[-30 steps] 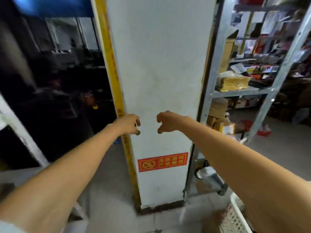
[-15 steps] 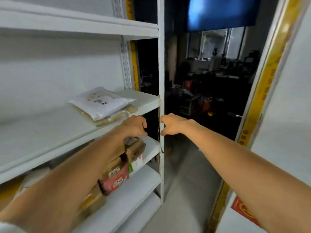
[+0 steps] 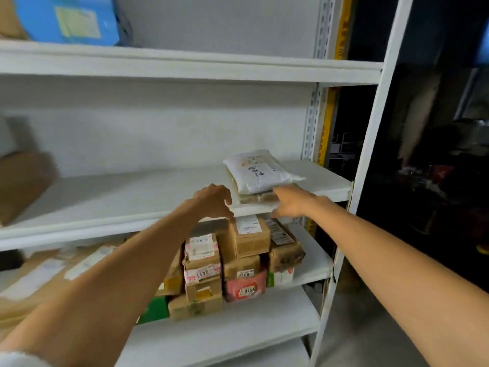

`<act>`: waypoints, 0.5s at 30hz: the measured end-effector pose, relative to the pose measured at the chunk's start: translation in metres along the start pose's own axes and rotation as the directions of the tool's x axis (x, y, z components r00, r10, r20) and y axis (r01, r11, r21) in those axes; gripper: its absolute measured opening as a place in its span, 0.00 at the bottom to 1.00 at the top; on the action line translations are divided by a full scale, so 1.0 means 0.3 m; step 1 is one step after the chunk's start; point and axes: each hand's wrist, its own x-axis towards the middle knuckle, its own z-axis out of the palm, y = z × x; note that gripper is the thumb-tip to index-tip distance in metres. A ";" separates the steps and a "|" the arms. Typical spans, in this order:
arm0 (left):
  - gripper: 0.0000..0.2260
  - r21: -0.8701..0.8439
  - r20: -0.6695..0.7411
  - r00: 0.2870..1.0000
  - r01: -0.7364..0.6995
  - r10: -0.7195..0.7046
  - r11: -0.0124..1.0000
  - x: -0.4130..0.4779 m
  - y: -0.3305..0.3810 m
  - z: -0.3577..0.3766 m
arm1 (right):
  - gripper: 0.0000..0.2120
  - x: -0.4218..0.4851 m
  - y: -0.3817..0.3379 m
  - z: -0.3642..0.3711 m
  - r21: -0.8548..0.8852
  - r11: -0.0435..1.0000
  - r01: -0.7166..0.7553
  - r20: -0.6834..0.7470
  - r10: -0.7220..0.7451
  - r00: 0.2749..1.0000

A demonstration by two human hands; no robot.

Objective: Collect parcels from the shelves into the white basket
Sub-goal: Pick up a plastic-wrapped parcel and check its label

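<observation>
A white metal shelving unit fills most of the view, its flat boards stacked one above another and lit brightly and evenly. Behind it stands a plain white wall. At the back right corner runs a perforated upright, with a yellow strip just beside it. A plain white front post closes the unit's right side. Beyond the post lies a dark room, its contents too dim to tell. Grey floor shows at the lower right.

White padded parcel flat on shelf
</observation>
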 end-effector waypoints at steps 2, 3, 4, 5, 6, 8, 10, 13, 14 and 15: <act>0.18 -0.001 -0.021 1.000 0.013 -0.013 1.000 0.041 0.019 -0.040 | 0.26 0.018 0.041 -0.061 -0.004 1.000 -0.028 -0.040 0.028 0.999; 0.18 0.005 -0.032 0.999 0.009 -0.008 1.000 0.067 0.028 -0.054 | 0.26 0.031 0.055 -0.084 0.005 0.999 -0.032 -0.060 0.032 0.998; 0.18 0.006 -0.048 0.999 0.003 -0.002 1.000 0.095 0.038 -0.064 | 0.26 0.046 0.066 -0.104 0.016 0.999 -0.029 -0.077 0.030 0.997; 0.19 0.007 -0.062 0.998 -0.006 0.006 1.000 0.122 0.046 -0.073 | 0.26 0.063 0.073 -0.120 0.028 0.999 -0.025 -0.086 0.027 0.996; 0.19 0.001 -0.074 0.997 -0.013 0.013 1.000 0.150 0.051 -0.080 | 0.25 0.083 0.080 -0.132 0.036 0.999 -0.025 -0.088 0.028 0.996; 0.19 0.002 -0.095 0.995 -0.009 0.009 1.000 0.198 0.051 -0.090 | 0.22 0.127 0.093 -0.150 0.025 0.999 -0.022 -0.090 0.024 0.996; 0.19 0.028 -0.114 0.993 0.023 -0.019 0.999 0.232 0.035 -0.096 | 0.20 0.167 0.108 -0.163 0.019 0.999 -0.025 -0.099 0.027 0.995; 0.19 0.063 -0.137 0.987 0.095 -0.085 0.993 0.259 -0.003 -0.102 | 0.21 0.204 0.138 -0.173 0.018 1.000 -0.024 -0.104 0.026 0.994; 0.19 0.055 -0.133 0.985 0.117 -0.109 0.992 0.267 -0.015 -0.099 | 0.21 0.215 0.150 -0.175 0.016 1.000 -0.014 -0.097 0.015 0.995; 0.19 0.047 -0.128 0.983 0.135 -0.128 0.990 0.272 -0.022 -0.098 | 0.19 0.228 0.165 -0.177 0.018 1.000 -0.001 -0.094 0.002 0.996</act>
